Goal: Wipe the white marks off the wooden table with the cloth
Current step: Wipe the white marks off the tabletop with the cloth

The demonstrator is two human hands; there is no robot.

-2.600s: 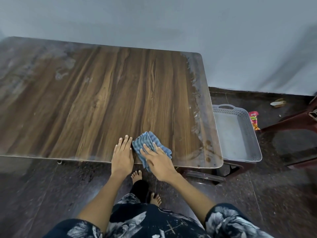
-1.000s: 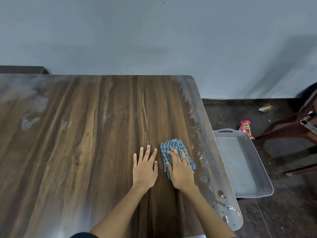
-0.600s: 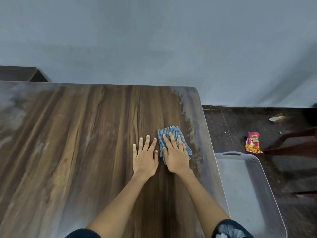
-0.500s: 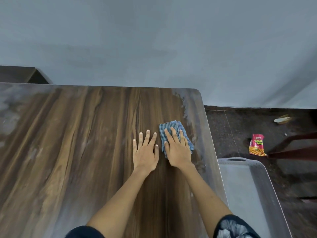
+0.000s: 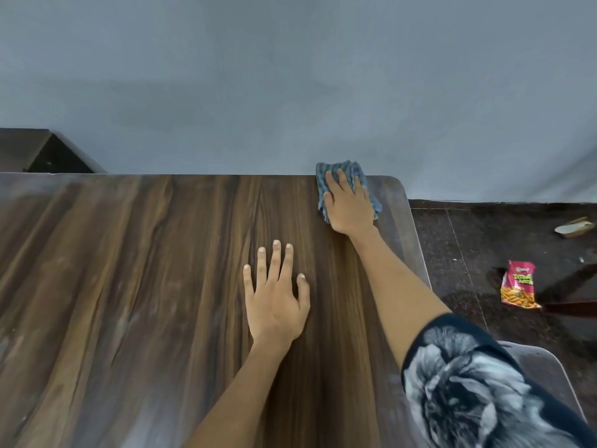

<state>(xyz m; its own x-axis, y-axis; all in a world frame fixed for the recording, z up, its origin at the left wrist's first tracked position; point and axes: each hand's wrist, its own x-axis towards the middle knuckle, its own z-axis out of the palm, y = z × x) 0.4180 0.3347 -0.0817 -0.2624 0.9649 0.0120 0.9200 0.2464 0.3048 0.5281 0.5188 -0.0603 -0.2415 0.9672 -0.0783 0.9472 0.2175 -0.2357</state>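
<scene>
Right hand [image 5: 349, 205]: flat, fingers straight, pressing blue striped cloth [image 5: 342, 171] at wooden table [image 5: 145, 286] far edge. Left hand [image 5: 274, 302]: flat, fingers spread, resting on tabletop.

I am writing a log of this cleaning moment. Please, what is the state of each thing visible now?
cloth: bunched, at the table's far right corner, under the right hand.
right hand: pressing on the cloth.
left hand: flat on the table, fingers spread.
table: whitish haze remains at the left.
snack packet: lying on the floor.
</scene>
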